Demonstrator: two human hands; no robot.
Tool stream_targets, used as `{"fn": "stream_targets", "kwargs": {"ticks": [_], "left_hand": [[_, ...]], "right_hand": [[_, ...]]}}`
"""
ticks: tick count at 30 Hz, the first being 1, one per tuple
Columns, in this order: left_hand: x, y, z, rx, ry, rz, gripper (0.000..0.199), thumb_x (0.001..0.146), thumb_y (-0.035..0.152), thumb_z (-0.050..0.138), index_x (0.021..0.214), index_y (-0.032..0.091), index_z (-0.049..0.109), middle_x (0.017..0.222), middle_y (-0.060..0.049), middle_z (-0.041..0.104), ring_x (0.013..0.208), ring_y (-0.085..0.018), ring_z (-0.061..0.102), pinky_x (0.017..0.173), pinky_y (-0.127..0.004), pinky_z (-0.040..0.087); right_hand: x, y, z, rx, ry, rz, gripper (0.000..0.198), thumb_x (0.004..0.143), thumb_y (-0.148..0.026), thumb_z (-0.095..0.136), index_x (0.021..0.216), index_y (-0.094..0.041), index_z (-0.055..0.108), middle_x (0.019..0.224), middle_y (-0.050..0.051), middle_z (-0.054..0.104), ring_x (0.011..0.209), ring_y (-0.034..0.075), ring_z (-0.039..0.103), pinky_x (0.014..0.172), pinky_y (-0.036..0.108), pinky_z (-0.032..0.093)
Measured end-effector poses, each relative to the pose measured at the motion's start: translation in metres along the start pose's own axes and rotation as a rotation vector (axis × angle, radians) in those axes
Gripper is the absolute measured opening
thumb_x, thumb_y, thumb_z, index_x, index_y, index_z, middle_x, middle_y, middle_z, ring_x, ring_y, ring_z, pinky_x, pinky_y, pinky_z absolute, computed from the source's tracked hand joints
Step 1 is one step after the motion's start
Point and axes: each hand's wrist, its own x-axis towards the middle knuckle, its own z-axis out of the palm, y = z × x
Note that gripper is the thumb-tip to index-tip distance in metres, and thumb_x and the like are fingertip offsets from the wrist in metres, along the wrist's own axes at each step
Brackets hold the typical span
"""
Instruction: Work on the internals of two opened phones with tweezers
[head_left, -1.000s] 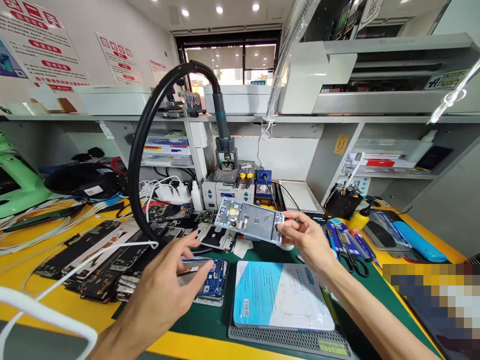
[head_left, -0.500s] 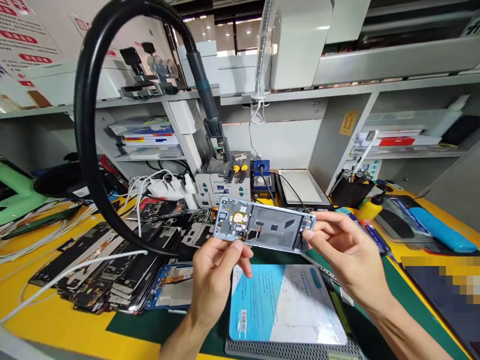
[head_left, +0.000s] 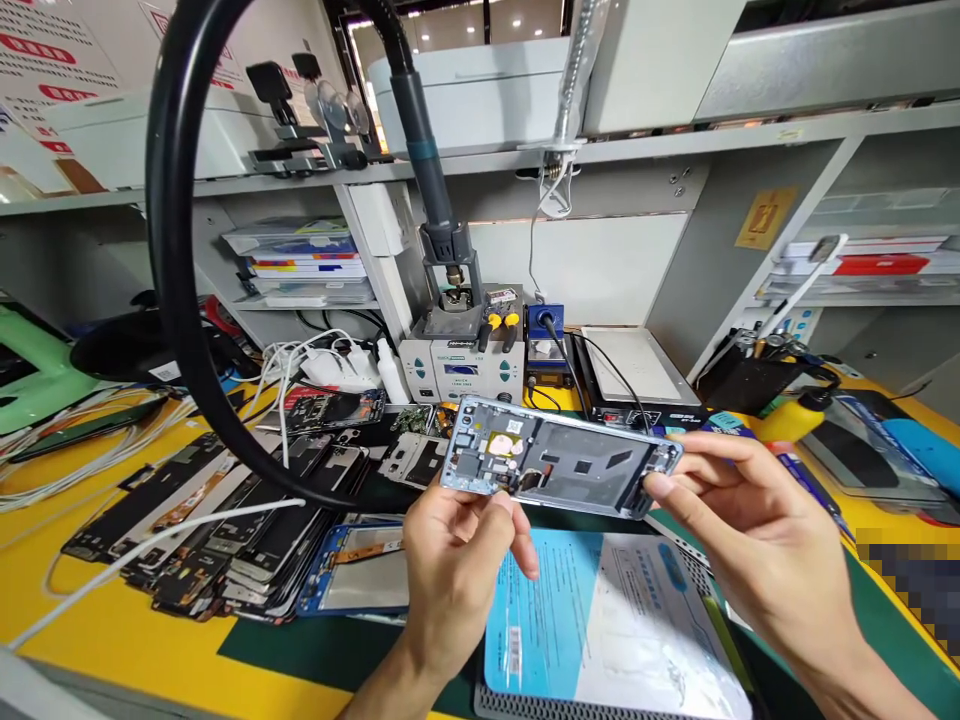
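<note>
While L hand (head_left: 465, 565) pinches the phone (head_left: 577, 460) by its near edge, R hand (head_left: 761, 535) grips its R end, thumb on top; phone's up off the bench, nr the pack (head_left: 630, 610), parts pile (head_left: 247, 540) off L.

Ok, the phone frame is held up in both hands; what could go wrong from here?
The phone frame is gripped at its right end by the right hand and at its lower left edge by the left hand, so it might slip onto the blue-and-white pack below. Its inner components are uncovered near the left hand, so they could get pressed or smudged.
</note>
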Motion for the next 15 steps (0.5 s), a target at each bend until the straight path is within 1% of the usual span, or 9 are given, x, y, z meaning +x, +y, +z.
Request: {"fn": "stream_targets", "kwargs": {"ticks": [2, 5, 7, 10, 15], "left_hand": [[0.0, 0.002, -0.001, -0.01, -0.012, -0.011, 0.025, 0.089, 0.038, 0.061, 0.07, 0.022, 0.06, 0.055, 0.003, 0.064, 0.046, -0.016, 0.062, 0.054, -0.031, 0.05], [-0.002, 0.005, -0.002, -0.022, -0.011, -0.032, 0.024, 0.086, 0.043, 0.061, 0.072, 0.023, 0.06, 0.067, 0.001, 0.072, 0.046, -0.018, 0.064, 0.058, -0.035, 0.054], [-0.004, 0.006, -0.004, -0.022, -0.002, -0.043, 0.025, 0.085, 0.046, 0.06, 0.072, 0.024, 0.059, 0.072, 0.0, 0.075, 0.046, -0.019, 0.065, 0.061, -0.037, 0.056], [-0.005, 0.006, -0.006, -0.021, 0.01, -0.061, 0.025, 0.086, 0.046, 0.059, 0.072, 0.026, 0.057, 0.069, -0.001, 0.075, 0.046, -0.02, 0.065, 0.06, -0.038, 0.056], [-0.004, 0.005, -0.002, -0.004, 0.013, -0.107, 0.03, 0.089, 0.05, 0.058, 0.073, 0.025, 0.057, 0.062, 0.0, 0.071, 0.046, -0.019, 0.063, 0.053, -0.034, 0.053]], "right_hand": [[0.0, 0.0, -0.001, 0.012, -0.003, 0.014, 0.038, 0.068, -0.045, 0.089, 0.101, -0.039, 0.07, 0.076, 0.003, 0.064, 0.068, 0.024, 0.056, 0.056, 0.036, 0.047], [0.002, 0.001, -0.002, 0.041, -0.038, 0.064, 0.038, 0.069, -0.045, 0.088, 0.102, -0.038, 0.069, 0.075, 0.002, 0.063, 0.067, 0.023, 0.056, 0.056, 0.034, 0.047], [0.004, 0.002, -0.003, 0.067, -0.072, 0.115, 0.038, 0.07, -0.046, 0.088, 0.102, -0.037, 0.069, 0.074, 0.002, 0.063, 0.065, 0.022, 0.055, 0.055, 0.034, 0.047], [0.006, 0.004, -0.004, 0.105, -0.121, 0.189, 0.039, 0.069, -0.046, 0.089, 0.102, -0.036, 0.07, 0.075, 0.002, 0.066, 0.06, 0.02, 0.056, 0.053, 0.033, 0.048], [0.01, 0.008, -0.011, 0.201, -0.148, 0.311, 0.038, 0.068, -0.038, 0.09, 0.1, -0.032, 0.071, 0.07, 0.001, 0.065, 0.054, 0.017, 0.057, 0.047, 0.03, 0.049]]}}
